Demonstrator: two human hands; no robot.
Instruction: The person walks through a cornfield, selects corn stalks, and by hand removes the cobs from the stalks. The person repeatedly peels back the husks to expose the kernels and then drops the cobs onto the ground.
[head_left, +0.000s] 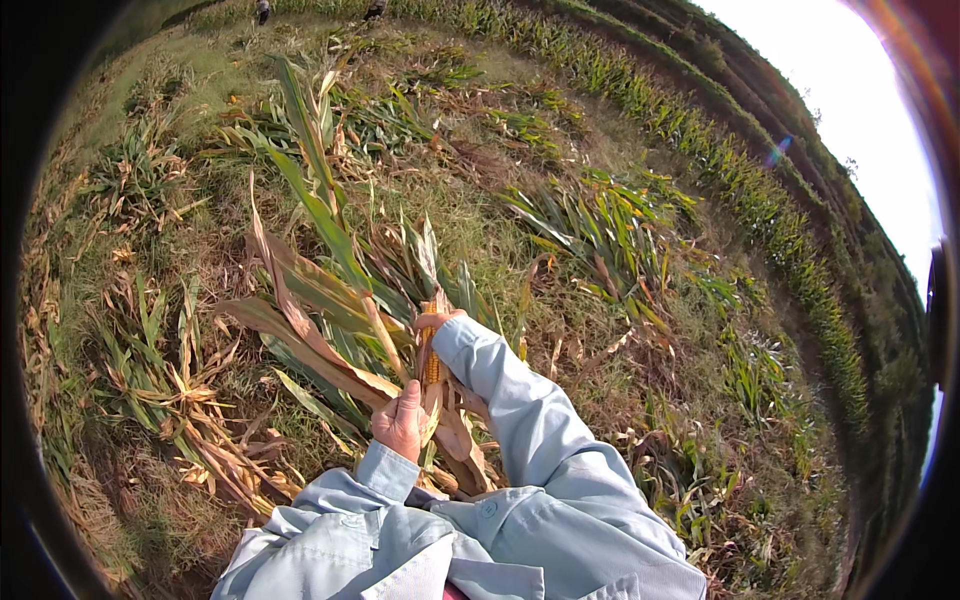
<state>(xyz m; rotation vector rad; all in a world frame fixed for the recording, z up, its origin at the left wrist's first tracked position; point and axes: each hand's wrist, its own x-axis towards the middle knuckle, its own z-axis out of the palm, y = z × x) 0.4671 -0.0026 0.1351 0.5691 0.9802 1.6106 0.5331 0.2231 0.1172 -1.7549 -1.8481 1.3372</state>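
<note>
A yellow ear of corn (433, 367), its husk partly peeled open, stands upright between my hands on a cut corn stalk (384, 337). My right hand (436, 320) is closed around the upper part of the ear. Lower down and to the left, my left hand (400, 422) grips the husk near the ear's base, thumb up. Pale dry husk leaves (457, 437) hang below the ear. Long green and tan corn leaves (328, 217) spread up and left from the stalk. The fingertips of both hands are partly hidden.
Piles of cut corn stalks lie on the grassy ground at the right (611, 240), the left (180, 405) and the upper left (139, 172). Rows of standing corn (720, 157) curve along the field's far side. Two people (262, 10) are far off at the top.
</note>
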